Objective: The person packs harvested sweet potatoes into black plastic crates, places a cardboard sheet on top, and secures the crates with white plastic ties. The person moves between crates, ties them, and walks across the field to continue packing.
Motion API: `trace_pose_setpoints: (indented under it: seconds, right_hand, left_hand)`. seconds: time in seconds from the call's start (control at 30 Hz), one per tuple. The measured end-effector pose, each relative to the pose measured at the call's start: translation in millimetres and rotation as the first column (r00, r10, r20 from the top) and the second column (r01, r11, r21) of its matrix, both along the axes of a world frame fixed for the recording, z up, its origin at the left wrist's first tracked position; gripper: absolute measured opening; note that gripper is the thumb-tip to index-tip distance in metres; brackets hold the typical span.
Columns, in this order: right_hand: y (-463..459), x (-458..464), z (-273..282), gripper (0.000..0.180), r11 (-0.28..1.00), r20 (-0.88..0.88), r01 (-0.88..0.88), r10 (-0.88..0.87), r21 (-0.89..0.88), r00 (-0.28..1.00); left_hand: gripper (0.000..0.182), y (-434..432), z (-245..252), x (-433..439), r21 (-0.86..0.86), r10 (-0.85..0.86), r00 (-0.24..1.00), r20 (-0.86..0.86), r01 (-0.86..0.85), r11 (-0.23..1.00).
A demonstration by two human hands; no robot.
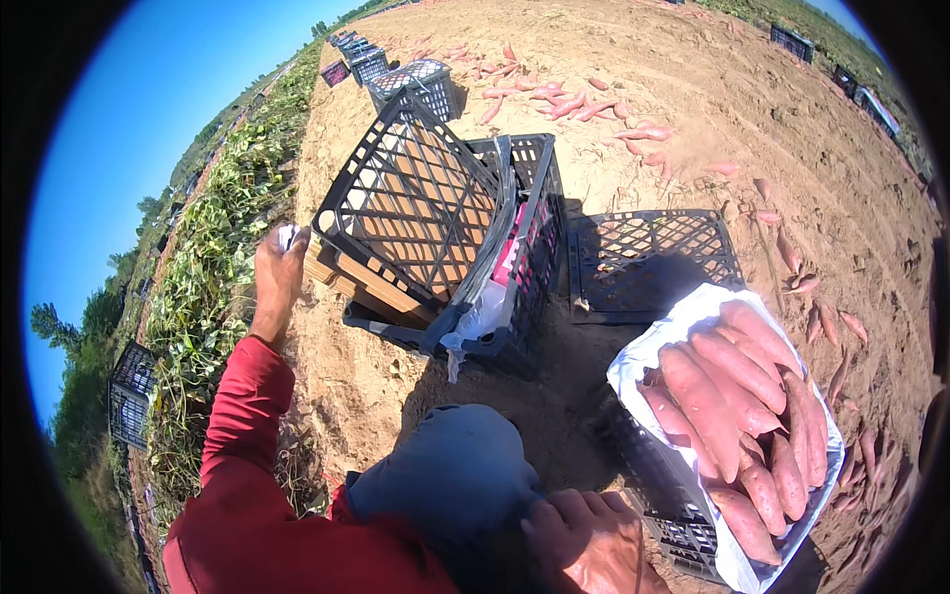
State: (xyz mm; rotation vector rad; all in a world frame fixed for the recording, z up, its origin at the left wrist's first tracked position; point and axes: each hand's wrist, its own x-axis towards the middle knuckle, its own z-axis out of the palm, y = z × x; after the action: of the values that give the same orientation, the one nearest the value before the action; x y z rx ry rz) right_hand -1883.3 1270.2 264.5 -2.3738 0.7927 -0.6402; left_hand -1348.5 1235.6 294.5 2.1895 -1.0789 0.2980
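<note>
My left hand is at the left with its fingers curled around a small whitish item, whose kind I cannot tell. Beside it, a tilted black plastic crate lid leans with brown cardboard sheets in an open black plastic crate. Pink and clear plastic shows inside that crate. Near the bottom, my right hand rests by my knee, with nothing visible in it. To its right, sweet potatoes fill a crate lined with white plastic.
Another black lattice lid lies flat on the soil beyond the filled crate. Loose sweet potatoes are strewn across the ground. Closed crates stand in a row at the upper left, beside green vines.
</note>
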Motion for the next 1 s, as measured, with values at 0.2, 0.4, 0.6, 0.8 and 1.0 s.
trace_pose_setpoints:
  seconds: [0.2, 0.4, 0.6, 0.8, 1.0]
  right_hand:
    - [0.1, 0.5, -22.7, 0.016, 0.986, -0.078, -0.166, 0.168, 0.031, 0.983]
    - [3.4, -5.9, -22.8, 0.015, 0.978, -0.068, -0.195, 0.201, 0.078, 0.977]
    - [1.8, -4.7, -0.9, 0.013, 0.990, 0.003, -0.119, 0.119, 0.074, 0.993]
    - [0.7, 3.7, -3.3, 0.013, 0.989, -0.016, -0.133, 0.134, 0.072, 0.991]
    - [-2.7, 5.2, -5.8, 0.013, 0.985, -0.011, -0.144, 0.146, 0.091, 0.989]
  left_hand:
    - [0.024, 0.9, -16.7, 20.7, 0.237, -0.058, 0.998, -0.040, 0.065, 0.969]
    - [0.029, 24.5, -58.3, 83.7, 0.099, -0.149, 0.966, -0.210, 0.173, 0.980]
    - [0.023, -21.2, -0.9, -54.6, 0.015, -0.225, 0.565, -0.794, 0.388, 0.922]
    - [0.032, -29.5, 4.9, -85.2, 0.140, -0.243, 0.591, -0.769, 0.527, 0.838]
    - [0.028, -21.9, 1.3, -108.8, 0.067, -0.234, 0.717, -0.657, 0.365, 0.929]
